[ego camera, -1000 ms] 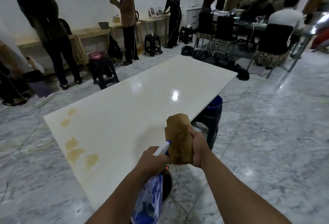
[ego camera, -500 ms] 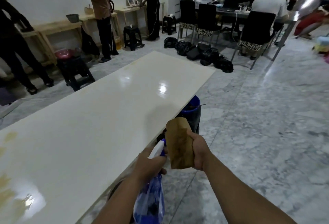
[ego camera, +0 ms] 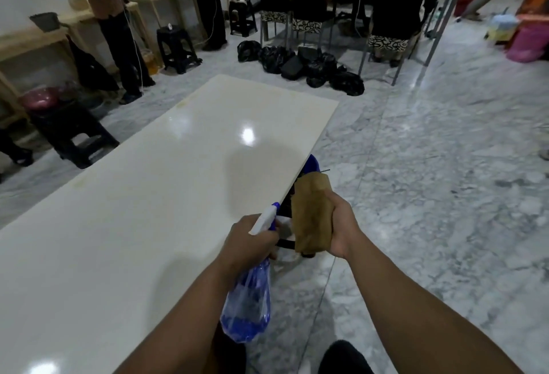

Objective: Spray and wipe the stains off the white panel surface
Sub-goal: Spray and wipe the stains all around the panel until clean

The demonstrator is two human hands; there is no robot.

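Left hand (ego camera: 248, 243) closed round the neck of the spray bottle (ego camera: 248, 308), white nozzle aimed forward, blue body hanging below, just off the right edge of the panel (ego camera: 133, 210). Right hand (ego camera: 341, 228) clenched on a folded brown cloth (ego camera: 312, 213), held upright beside the nozzle, over the floor (ego camera: 430, 180) past that same edge. Panel glossy and pale, far corner near a heap of black bags (ego camera: 312, 67); stains not visible on the part in view. Blue bucket (ego camera: 312, 164) tucked under the right edge, mostly hidden. Black stool (ego camera: 69, 132) off the left edge.
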